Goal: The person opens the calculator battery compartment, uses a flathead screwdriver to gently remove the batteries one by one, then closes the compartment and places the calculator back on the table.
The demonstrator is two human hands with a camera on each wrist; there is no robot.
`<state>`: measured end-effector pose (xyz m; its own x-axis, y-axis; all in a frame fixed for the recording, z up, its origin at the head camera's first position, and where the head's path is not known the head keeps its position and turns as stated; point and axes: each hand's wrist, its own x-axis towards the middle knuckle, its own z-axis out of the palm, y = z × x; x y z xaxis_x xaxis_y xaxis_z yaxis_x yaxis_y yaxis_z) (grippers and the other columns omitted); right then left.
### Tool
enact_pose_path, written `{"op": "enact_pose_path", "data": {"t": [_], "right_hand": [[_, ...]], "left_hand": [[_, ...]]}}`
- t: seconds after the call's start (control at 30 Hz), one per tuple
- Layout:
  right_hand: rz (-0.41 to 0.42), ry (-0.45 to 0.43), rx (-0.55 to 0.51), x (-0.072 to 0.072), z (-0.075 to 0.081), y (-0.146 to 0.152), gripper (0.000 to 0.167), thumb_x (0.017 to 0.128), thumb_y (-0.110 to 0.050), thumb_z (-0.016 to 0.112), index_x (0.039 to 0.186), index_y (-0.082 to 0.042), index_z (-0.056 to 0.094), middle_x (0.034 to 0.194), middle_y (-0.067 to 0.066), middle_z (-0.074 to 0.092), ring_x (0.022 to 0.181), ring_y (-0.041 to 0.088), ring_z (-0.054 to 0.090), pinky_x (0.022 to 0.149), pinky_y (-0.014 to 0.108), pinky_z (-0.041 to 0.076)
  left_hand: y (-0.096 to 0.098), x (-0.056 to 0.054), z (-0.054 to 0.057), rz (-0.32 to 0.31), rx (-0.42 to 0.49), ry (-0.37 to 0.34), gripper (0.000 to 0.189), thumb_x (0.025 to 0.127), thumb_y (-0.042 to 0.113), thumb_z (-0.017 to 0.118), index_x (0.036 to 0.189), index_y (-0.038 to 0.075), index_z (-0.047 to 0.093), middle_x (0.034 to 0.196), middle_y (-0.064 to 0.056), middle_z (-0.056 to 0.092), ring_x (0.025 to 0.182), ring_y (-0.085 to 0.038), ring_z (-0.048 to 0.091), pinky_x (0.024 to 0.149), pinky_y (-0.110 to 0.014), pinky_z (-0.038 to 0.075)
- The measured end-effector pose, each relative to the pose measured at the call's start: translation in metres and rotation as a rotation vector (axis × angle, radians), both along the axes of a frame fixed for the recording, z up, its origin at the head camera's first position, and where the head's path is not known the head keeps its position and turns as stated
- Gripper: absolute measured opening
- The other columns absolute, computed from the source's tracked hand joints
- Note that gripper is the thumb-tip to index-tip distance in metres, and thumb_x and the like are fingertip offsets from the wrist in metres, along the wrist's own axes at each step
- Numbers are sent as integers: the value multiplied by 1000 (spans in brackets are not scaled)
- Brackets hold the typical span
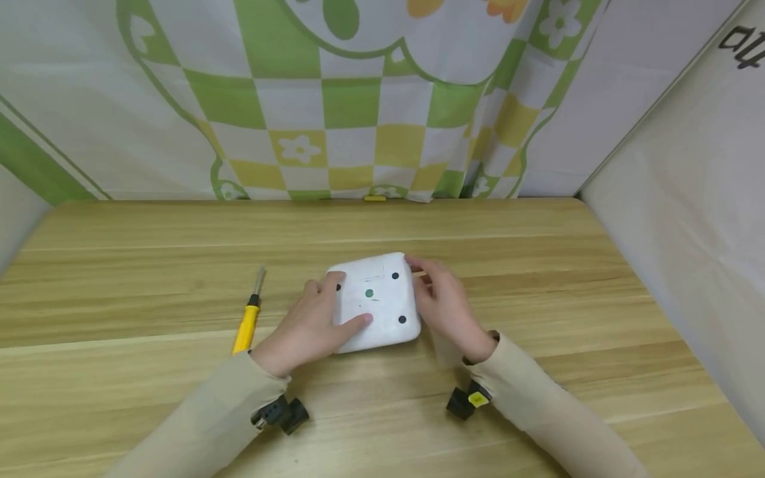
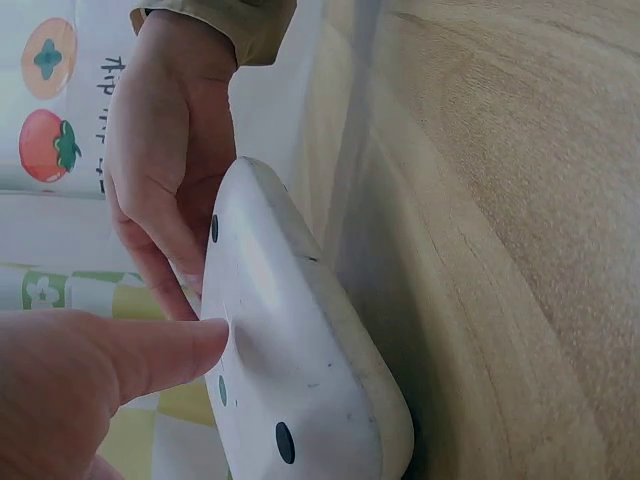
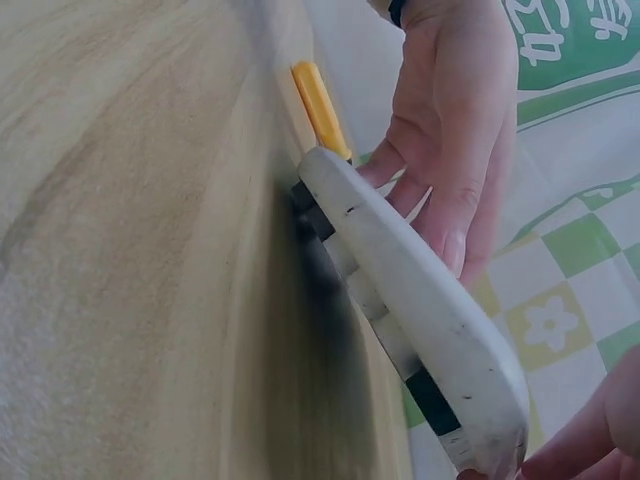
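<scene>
A white desktop calculator is turned with its underside up, showing black round feet and a green dot. The right wrist view shows dark and light keys along its lower face, tilted over the table. My left hand grips its left side, thumb on the underside and forefinger over the far left corner. At the opposite edge, my right hand holds the far right corner with its fingertips; part of that grip is hidden behind the calculator.
A screwdriver with a yellow handle lies left of my left hand. The wooden table ends at a checkered curtain. A small yellow piece lies at the back edge, and a white panel rises on the right.
</scene>
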<state>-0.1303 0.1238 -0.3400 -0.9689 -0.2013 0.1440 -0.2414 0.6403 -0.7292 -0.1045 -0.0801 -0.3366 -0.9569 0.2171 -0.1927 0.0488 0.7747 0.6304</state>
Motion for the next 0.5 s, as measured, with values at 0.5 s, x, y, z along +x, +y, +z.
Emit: {"op": "enact_pose_path", "data": {"t": [0.5], "right_hand": [[-45, -1, -202, -3, 3, 0, 36, 90, 9, 51, 124, 7, 59, 119, 21, 60, 95, 30, 62, 80, 33, 51]], "left_hand": [[-3, -2, -1, 21, 91, -39, 76, 91, 43, 59, 147, 3, 27, 124, -28, 47, 92, -30, 53, 74, -36, 47]]}}
